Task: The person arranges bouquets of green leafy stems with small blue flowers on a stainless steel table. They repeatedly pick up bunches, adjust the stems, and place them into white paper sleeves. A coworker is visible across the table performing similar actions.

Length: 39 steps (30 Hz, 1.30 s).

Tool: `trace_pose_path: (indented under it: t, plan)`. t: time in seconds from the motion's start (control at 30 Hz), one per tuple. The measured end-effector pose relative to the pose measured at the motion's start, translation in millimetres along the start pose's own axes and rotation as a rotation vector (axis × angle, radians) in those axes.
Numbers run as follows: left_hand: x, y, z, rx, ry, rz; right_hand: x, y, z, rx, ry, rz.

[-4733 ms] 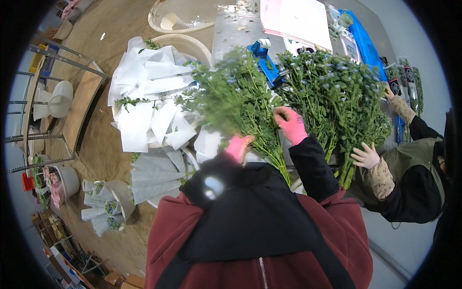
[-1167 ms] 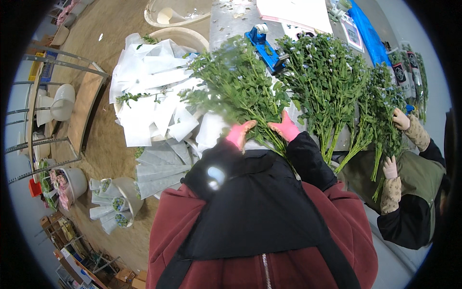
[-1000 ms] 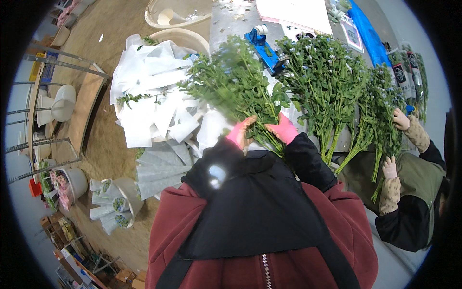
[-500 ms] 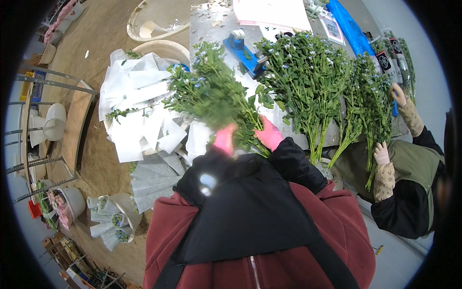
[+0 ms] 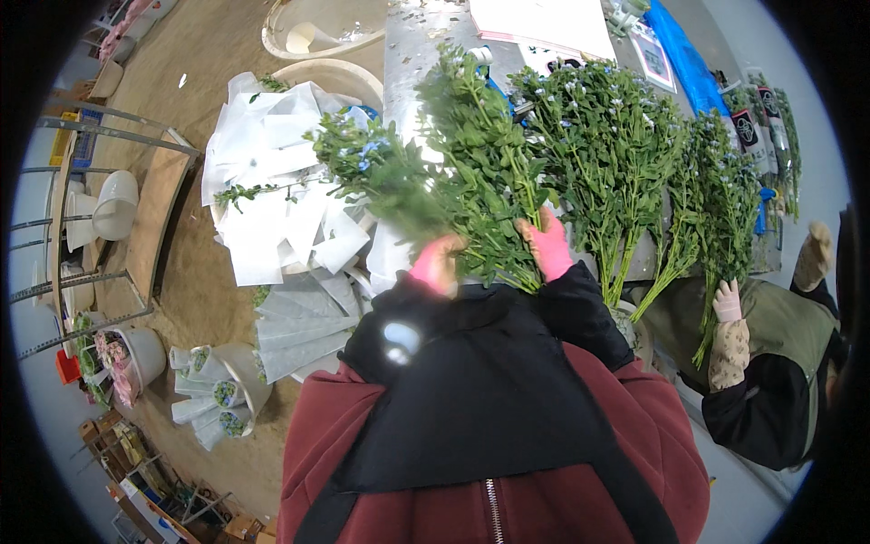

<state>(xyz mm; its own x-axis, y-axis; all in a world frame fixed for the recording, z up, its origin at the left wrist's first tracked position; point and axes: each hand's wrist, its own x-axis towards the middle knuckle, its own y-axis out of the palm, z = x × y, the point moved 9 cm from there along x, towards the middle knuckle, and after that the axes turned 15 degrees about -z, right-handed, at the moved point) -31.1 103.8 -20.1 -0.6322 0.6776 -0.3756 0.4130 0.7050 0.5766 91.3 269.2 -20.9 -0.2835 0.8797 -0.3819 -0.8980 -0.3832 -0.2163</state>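
Observation:
My right hand, in a pink glove, is closed around the lower stems of a leafy green bunch of flowers over the near edge of the table. My left hand, gloved alike, curls closed at the foot of a flower stem with small blue blooms. That stem leans out to the left, apart from the bunch, and its lower part is smeared by motion. Just right of my right hand, a large pile of similar flower stems lies on the metal table.
White wrapping sheets cover a tub at my left. Wrapped bunches stand in a bucket on the floor. A co-worker's hand holds another bunch at the right. Blue plastic and paper lie farther back.
The bunch in my right hand has swung more upright and now hides most of the blue tape dispenser. A stem at my left hand has separated leftward. The co-worker's other hand has drawn back.

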Motion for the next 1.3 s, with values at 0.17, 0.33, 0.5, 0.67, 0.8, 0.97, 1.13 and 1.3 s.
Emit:
trace_pose_path:
  t: [0.17, 0.33, 0.5, 0.67, 0.8, 0.97, 1.13, 1.3]
  plan:
    - [6.4, -33.5, 17.9, 0.628, -0.03, 0.203, -3.6, -14.1, 21.4, 0.229, 0.022, 0.016]
    - [8.7, -32.4, 1.5, 0.713, 0.15, 0.098, -4.7, -3.1, 37.0, 0.096, -0.082, 0.066]
    - [-0.3, -26.6, -21.9, 1.069, -0.049, -0.011, 1.0, -1.1, 16.7, -0.033, -0.044, 0.072]
    - [-27.1, -8.9, -14.4, 0.446, -0.36, -0.078, 5.0, 15.9, 24.4, -0.506, -0.344, 0.077]
    - [-12.4, -23.8, -16.5, 0.653, -0.081, -0.141, -23.9, 23.8, 57.0, -0.528, -0.653, 0.011]
    - [-19.2, -19.9, -8.1, 0.263, -0.208, -0.096, -34.4, 41.9, 56.7, -0.652, -0.685, 0.114]
    - [-21.7, 20.7, -12.9, -0.386, -0.59, 0.105, -15.6, 36.5, 44.4, -0.639, -0.544, 0.031]
    - [-14.2, -14.5, -2.5, -0.009, -0.368, -0.35, -44.6, 50.5, 63.7, -0.565, -0.782, 0.103]
